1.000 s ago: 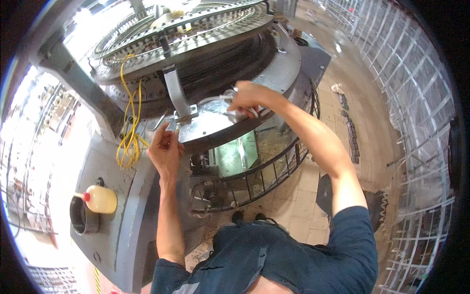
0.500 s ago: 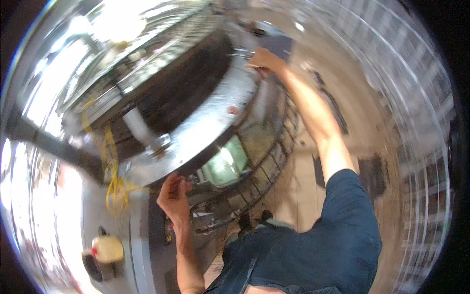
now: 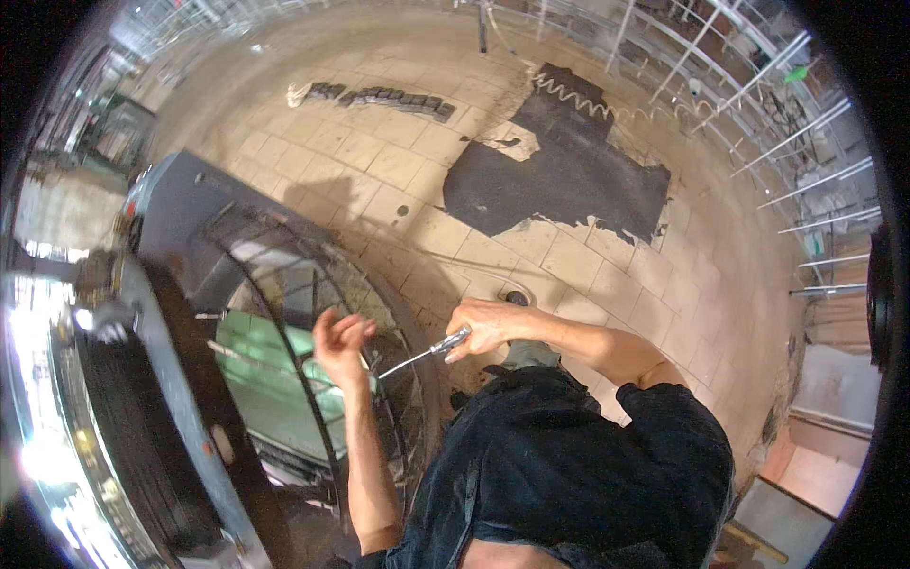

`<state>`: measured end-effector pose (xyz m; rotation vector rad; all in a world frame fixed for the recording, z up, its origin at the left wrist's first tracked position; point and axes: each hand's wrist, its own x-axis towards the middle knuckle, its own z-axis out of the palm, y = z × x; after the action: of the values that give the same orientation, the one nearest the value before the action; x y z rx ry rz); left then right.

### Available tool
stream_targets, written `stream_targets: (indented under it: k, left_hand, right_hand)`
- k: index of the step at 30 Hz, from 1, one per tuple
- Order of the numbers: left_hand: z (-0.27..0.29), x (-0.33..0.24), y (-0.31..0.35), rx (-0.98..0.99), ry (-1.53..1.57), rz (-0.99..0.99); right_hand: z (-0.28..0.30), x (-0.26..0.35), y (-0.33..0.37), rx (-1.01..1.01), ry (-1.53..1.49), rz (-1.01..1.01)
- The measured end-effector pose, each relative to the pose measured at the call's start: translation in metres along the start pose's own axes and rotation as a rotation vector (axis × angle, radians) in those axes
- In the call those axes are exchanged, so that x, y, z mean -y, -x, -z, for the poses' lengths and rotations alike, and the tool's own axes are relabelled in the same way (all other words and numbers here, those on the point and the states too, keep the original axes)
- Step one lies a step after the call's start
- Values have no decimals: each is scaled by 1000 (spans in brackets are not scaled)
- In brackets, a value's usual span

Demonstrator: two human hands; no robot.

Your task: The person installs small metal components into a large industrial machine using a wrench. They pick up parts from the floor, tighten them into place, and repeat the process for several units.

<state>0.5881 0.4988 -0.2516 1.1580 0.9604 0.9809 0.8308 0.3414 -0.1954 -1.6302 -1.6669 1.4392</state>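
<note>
Right hand (image 3: pixel 485 327): was clamped on a metal tool (image 3: pixel 451 341).
Left hand (image 3: pixel 343 351): fingers hung apart near the black guard (image 3: pixel 282 327).
Tool: was gripped, not visibly applied yet.

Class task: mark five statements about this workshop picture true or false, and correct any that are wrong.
1. The right hand grips the handle of a tool. True.
2. The left hand is wrapped round the same handle. False: it is apart from the handle, near the dark curved railing.
3. A coiled cord lies partly over the dark floor covering. True.
4. The covering has neat, straight edges all round. False: parts are ragged.
5. The person's sleeves are bright yellow. False: they are dark.
</note>
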Motion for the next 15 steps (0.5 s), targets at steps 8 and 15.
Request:
stream_targets:
  k: [8,15]
  left_hand:
    - [-174,129,-133,-129,382,395]
    - [-170,160,-219,-213,100,565]
  right_hand:
    - [120,-227,27,-450,-149,-392]
    - [206,-453,41,-441,-656,-593]
